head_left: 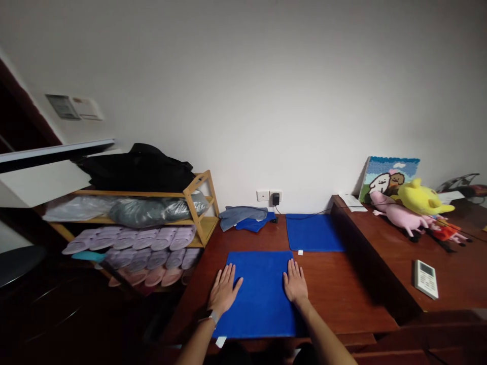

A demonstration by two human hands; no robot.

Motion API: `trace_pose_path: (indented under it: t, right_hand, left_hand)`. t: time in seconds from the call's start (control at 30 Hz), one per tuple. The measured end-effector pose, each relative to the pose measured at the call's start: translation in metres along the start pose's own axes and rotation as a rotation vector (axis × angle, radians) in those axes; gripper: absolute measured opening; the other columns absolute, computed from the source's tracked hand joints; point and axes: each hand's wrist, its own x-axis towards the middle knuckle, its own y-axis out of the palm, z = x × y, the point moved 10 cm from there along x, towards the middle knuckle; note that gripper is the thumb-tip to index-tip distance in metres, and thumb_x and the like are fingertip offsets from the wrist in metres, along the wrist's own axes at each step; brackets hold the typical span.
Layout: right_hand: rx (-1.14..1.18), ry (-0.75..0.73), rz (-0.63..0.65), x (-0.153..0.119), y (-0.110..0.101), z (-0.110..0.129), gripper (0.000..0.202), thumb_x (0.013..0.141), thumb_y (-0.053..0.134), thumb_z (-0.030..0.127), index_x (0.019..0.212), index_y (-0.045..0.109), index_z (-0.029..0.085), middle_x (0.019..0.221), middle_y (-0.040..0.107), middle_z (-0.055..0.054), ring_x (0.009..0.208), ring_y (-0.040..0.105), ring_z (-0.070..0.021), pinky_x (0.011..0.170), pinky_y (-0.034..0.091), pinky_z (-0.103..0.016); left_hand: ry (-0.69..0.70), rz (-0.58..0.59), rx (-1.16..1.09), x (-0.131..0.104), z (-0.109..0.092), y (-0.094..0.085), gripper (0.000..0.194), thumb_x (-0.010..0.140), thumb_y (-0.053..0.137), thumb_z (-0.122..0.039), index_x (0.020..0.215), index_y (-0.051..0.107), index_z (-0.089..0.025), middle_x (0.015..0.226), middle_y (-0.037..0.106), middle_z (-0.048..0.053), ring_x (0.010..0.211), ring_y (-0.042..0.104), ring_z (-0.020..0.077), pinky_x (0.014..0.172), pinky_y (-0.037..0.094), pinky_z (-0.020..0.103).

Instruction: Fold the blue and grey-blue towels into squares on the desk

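A blue cloth lies spread flat on the brown wooden table, its near edge along the table's front, with a white tag at the near left corner. My left hand rests flat on the cloth's left edge, fingers stretched out and thumb pointing inward. Palm down, my right hand lies on the right edge, its fingers straight and pointing away from me. Neither hand grips anything. Farther back on the right, a second blue cloth lies flat, also with a small white tag.
Crumpled grey and blue cloths lie by the wall, near a plugged-in black adapter. At left stands a wooden shoe rack with slippers. The higher surface at right bears plush toys, a picture and a white remote.
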Motion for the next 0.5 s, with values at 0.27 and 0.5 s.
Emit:
trace_pose_path:
  t: [0.27, 0.5]
  right_hand:
    - [-0.026, -0.009, 0.01, 0.001, 0.001, 0.0, 0.067, 0.105, 0.014, 0.041, 0.163, 0.016, 0.008, 0.172, 0.012, -0.005, 0.16, 0.007, -0.0212, 0.129, 0.004, -0.04]
    - [-0.024, -0.011, 0.013, 0.002, 0.001, 0.0, 0.067, 0.105, 0.014, 0.041, 0.164, 0.015, 0.01, 0.172, 0.01, -0.005, 0.16, 0.006, -0.0198, 0.129, 0.003, -0.039]
  left_hand:
    - [0.312, -0.002, -0.139, 0.034, -0.183, 0.018, 0.065, 0.107, 0.021, -0.051, 0.164, 0.021, -0.02, 0.168, 0.035, 0.007, 0.156, 0.028, 0.0216, 0.129, 0.025, 0.045]
    - [0.262, 0.093, -0.138, 0.043, -0.18, 0.046, 0.066, 0.106, 0.017, -0.055, 0.163, 0.026, -0.023, 0.168, 0.033, 0.006, 0.157, 0.027, 0.0219, 0.129, 0.022, 0.047]
